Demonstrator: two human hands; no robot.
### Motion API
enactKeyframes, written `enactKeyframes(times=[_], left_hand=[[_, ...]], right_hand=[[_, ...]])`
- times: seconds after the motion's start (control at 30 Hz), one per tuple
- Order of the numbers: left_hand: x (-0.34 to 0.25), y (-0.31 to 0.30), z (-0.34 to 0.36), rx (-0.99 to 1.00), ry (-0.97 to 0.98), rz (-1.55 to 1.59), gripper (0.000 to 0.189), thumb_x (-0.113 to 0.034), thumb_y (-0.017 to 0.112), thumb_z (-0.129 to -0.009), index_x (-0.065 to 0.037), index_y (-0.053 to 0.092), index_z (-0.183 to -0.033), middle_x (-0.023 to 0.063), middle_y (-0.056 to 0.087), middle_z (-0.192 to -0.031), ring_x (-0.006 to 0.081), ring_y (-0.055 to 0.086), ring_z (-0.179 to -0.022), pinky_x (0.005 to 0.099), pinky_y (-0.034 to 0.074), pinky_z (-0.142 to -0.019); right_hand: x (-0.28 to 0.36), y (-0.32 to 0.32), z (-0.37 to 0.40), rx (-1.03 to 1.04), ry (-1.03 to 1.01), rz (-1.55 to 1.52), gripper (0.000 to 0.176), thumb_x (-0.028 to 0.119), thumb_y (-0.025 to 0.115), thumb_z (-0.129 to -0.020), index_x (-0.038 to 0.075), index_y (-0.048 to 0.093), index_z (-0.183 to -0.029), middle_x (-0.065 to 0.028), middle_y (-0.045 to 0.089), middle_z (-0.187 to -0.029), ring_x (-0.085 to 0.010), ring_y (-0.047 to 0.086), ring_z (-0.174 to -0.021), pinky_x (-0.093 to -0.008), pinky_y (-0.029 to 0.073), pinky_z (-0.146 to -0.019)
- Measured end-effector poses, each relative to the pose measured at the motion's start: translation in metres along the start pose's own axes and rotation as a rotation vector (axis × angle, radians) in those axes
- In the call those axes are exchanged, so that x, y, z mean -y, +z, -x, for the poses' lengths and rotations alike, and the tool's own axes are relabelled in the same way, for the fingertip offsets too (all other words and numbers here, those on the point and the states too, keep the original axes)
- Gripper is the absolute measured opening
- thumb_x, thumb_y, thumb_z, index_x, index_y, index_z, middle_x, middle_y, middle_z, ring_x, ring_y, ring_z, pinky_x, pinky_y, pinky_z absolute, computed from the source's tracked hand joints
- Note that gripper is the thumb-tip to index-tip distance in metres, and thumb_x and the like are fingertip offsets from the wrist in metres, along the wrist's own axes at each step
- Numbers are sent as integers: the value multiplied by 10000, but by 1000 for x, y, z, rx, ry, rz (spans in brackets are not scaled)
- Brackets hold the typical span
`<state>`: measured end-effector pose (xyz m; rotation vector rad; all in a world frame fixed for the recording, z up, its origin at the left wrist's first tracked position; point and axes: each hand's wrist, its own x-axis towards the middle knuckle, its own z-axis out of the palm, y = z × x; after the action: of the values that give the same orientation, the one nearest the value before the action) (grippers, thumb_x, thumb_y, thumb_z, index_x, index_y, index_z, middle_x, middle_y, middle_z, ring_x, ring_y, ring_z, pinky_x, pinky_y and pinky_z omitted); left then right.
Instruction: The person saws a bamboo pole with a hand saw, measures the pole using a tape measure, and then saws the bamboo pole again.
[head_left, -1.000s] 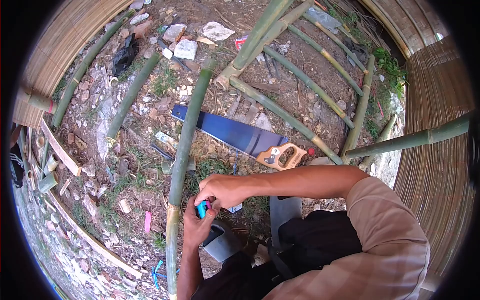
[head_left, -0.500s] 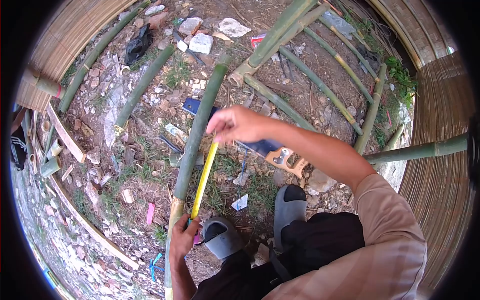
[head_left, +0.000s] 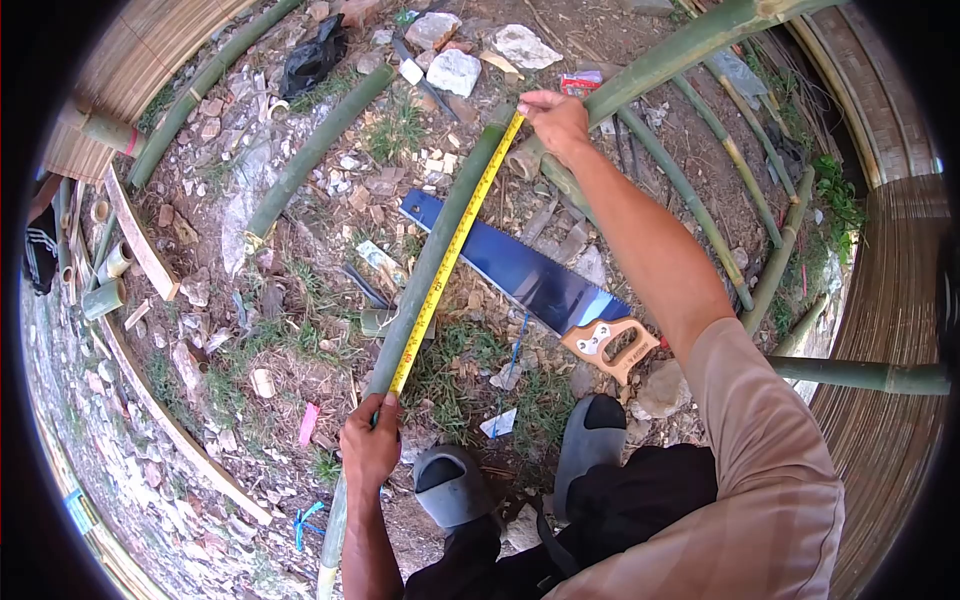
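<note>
A yellow tape measure (head_left: pixel 447 268) is stretched along a green bamboo pole (head_left: pixel 412 304), lying against its right side. My left hand (head_left: pixel 370 445) is closed at the near end of the tape, thumb on top, against the pole; the tape's case is hidden. At the pole's far end, my right hand (head_left: pixel 560 124) pinches the tip of the tape between thumb and fingers. Beneath the pole, a handsaw (head_left: pixel 535 277) with a dark blue blade and a wooden handle lies on the ground, its blade crossing under the pole.
Another bamboo pole (head_left: pixel 318 158) lies to the left. A thick bamboo pole (head_left: pixel 690 58) slants across the upper right, near a joined bamboo frame (head_left: pixel 690 190). White stones (head_left: pixel 453 72), a black plastic bag (head_left: pixel 312 60) and bamboo strips (head_left: pixel 180 425) lie around. Woven walls (head_left: pixel 875 290) stand at the sides.
My right hand has moved up and away to the pole's far end, drawing out more tape. The tape now lies along the pole. The view has shifted, showing more of the saw.
</note>
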<state>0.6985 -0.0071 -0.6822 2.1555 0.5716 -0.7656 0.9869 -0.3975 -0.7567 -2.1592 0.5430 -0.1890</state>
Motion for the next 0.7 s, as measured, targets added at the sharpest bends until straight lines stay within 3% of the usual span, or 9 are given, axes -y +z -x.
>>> enactKeyframes(times=[0.23,0.37,0.47,0.53,0.7], left_hand=[[8,8,-12,35,4,25,331,-349,608,-991,-45,736,-959,68,653,-647,126,613,-571,322,474,-570],[12,2,-4,60,-39,89,313,-341,629,-980,-44,729,-976,77,664,-666,128,613,-577,325,482,-580],[25,-14,10,12,-55,-9,301,-326,646,-971,-38,721,-1011,87,669,-691,139,626,-623,331,494,-610],[62,-26,20,-20,-68,-18,316,-343,643,-978,-42,725,-1027,82,667,-692,131,611,-628,333,490,-613],[147,-47,41,-103,-210,-54,354,-383,653,-971,-44,740,-1023,102,653,-657,156,626,-608,357,492,-613]], right_hand=[[4,5,-3,67,2,59,233,196,795,-857,120,787,-1078,-93,775,-986,-176,721,-890,-281,550,-855],[1,10,-3,19,17,219,259,308,818,-821,186,801,-1049,-80,773,-1029,-224,722,-949,-321,538,-920],[-40,15,-34,83,29,179,270,390,800,-818,237,803,-1040,-72,768,-1054,-249,717,-981,-336,533,-922],[-58,20,-50,89,-41,189,300,425,768,-833,241,793,-1069,-65,764,-1074,-255,711,-1014,-351,528,-923],[-34,26,-35,47,-98,302,333,432,735,-853,261,772,-1137,-92,744,-1139,-274,685,-1096,-357,499,-977]])
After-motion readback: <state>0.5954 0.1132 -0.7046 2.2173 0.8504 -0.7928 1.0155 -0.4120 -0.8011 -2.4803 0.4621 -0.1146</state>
